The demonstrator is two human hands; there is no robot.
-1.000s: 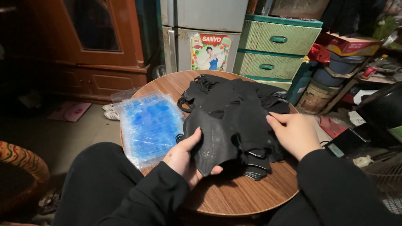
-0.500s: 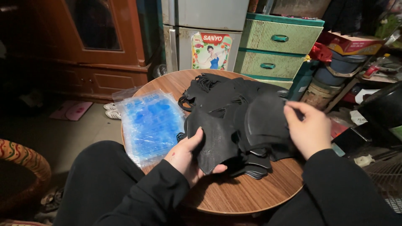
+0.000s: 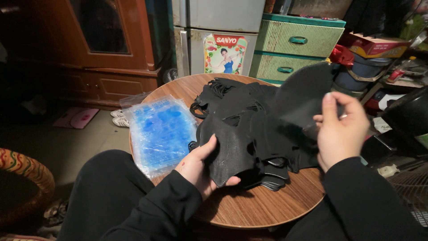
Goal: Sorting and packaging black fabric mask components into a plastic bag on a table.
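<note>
We see a round wooden tabletop (image 3: 249,209) filling the middle of the view, with our knees in black trousers pushed against its near edge. Beyond it, at twelve o'clock, stand a grey fridge (image 3: 218,27) with a poster on its lower door, a green set of drawers (image 3: 296,49) just to its right, and a reddish wooden cabinet (image 3: 111,40) at ten o'clock.

On the tabletop the largest thing is a loose heap of black face masks (image 3: 249,111), lying from the centre towards one o'clock, their ear loops tangled at the far side. At nine o'clock from the heap, touching its edge, lies a stack of clear plastic bags (image 3: 158,131) showing blue, and it overhangs the tabletop's left rim.

Our left hand (image 3: 200,167) sits at six o'clock of the heap, its grip closed on a stack of black masks (image 3: 229,154), thumb on top and fingers beneath, the stack resting against the heap. Our right hand (image 3: 341,129) is lifted at three o'clock, above the tabletop's right edge, its grip pinching a single black mask (image 3: 303,91) between thumb and fingertips; that mask stands raised and fanned out, clear of the heap, its upper edge reaching towards one o'clock in front of the drawers.

On the floor at ten o'clock lie a pair of pale sandals (image 3: 119,118).
</note>
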